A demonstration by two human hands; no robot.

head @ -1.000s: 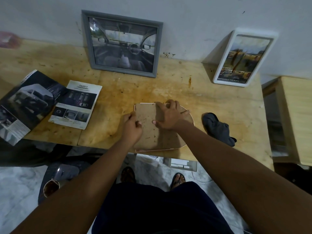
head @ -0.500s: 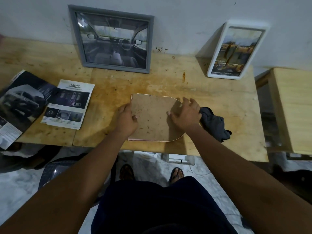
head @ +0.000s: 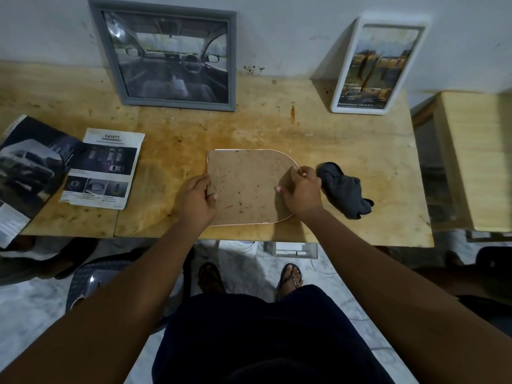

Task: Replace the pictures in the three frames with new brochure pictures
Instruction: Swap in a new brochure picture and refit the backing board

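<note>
Frame work at the front edge of the bench (head: 346, 139), about midway along. Arched frame (head: 246, 187) lies face down, brown back up, straight side to the left, rounded end to the right, probably so the back can be opened.

Left hand (head: 198, 199) grips the straight side, thumb on the back, other fingers curled at the edge; likely steadying it. Right hand (head: 302, 191) pinches the thin rim at the rounded end, seemingly feeling for a way in. Fingertips below the rim are hidden.

Grey cloth (head: 345, 194) sits just beside the right hand; contact unclear.

Grey frame (head: 171, 59) and white frame (head: 379, 65) lean on the wall (head: 277, 29) along the back edge, out of the way, both holding pictures. Safety sheet (head: 102, 169) and open brochure (head: 30, 173) lie at the left end, within reach as picture stock.
</note>
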